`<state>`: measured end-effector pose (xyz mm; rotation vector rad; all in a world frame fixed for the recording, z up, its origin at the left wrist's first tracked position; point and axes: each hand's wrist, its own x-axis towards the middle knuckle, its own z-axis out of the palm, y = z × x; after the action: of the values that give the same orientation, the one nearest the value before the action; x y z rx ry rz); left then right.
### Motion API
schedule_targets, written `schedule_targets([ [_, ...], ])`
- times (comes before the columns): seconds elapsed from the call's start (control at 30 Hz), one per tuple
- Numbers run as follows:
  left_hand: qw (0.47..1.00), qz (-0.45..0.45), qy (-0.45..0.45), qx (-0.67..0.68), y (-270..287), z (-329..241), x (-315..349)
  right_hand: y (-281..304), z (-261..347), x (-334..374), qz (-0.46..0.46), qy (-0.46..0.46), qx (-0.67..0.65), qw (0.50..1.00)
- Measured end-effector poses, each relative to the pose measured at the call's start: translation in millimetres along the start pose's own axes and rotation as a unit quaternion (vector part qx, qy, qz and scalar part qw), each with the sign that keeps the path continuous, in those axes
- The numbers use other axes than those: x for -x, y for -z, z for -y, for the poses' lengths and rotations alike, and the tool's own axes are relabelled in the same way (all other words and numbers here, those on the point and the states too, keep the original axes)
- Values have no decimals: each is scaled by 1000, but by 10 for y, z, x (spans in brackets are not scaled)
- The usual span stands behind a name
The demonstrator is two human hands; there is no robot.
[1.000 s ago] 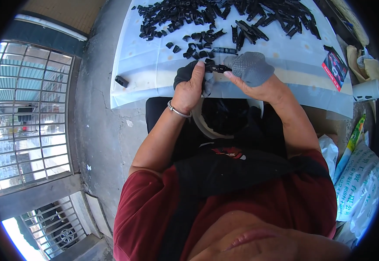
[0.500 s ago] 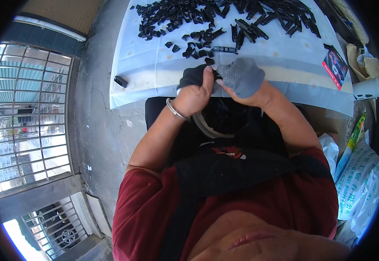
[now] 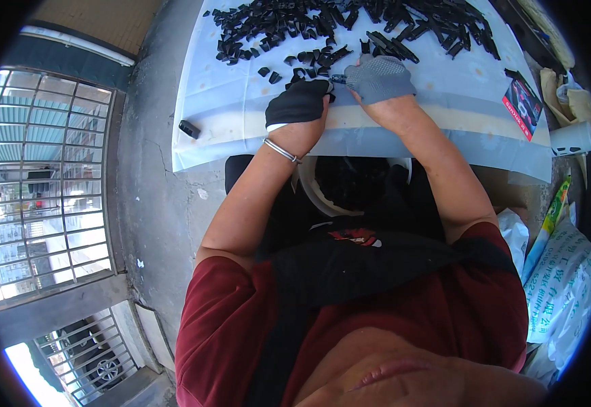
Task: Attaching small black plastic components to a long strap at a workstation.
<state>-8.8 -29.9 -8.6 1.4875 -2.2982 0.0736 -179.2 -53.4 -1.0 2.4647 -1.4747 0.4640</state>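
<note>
My left hand (image 3: 299, 107), in a black fingerless glove, rests at the near side of the small curved black plastic pieces (image 3: 301, 72). Its fingers are curled, and what lies in them is hidden. To its right, my right hand (image 3: 381, 80) wears a grey knitted glove and closes over a long black plastic piece (image 3: 338, 79). Only that piece's left end shows beside the glove. Beyond the right hand lie more long black pieces (image 3: 394, 47).
A white-covered table (image 3: 241, 122) carries the heaped pieces along its far side. One black piece (image 3: 189, 129) lies alone at the left edge, a printed card (image 3: 523, 105) at the right. Below the near edge stands a round tub (image 3: 312, 190) of dark pieces. Bags (image 3: 560, 285) stand at right.
Both hands were together at the table's near edge; they have moved apart and forward. My right hand now covers most of the long piece, and the tub below is more visible.
</note>
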Motion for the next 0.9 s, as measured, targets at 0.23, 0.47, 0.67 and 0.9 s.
schedule_targets([
  [0.23,1000,-5,-21,1,-6,87,12,-104,-335,172,-160,-22,-48,986],
  [0.47,998,60,-36,-10,47,130,-27,51,-364,7,78,-152,-84,982],
  [0.67,998,-22,-53,-16,12,64,121,53,-270,194,-112,-81,-118,983],
  [0.9,996,-62,-65,-7,-6,-34,226,245,4,303,-30,30,-276,960],
])
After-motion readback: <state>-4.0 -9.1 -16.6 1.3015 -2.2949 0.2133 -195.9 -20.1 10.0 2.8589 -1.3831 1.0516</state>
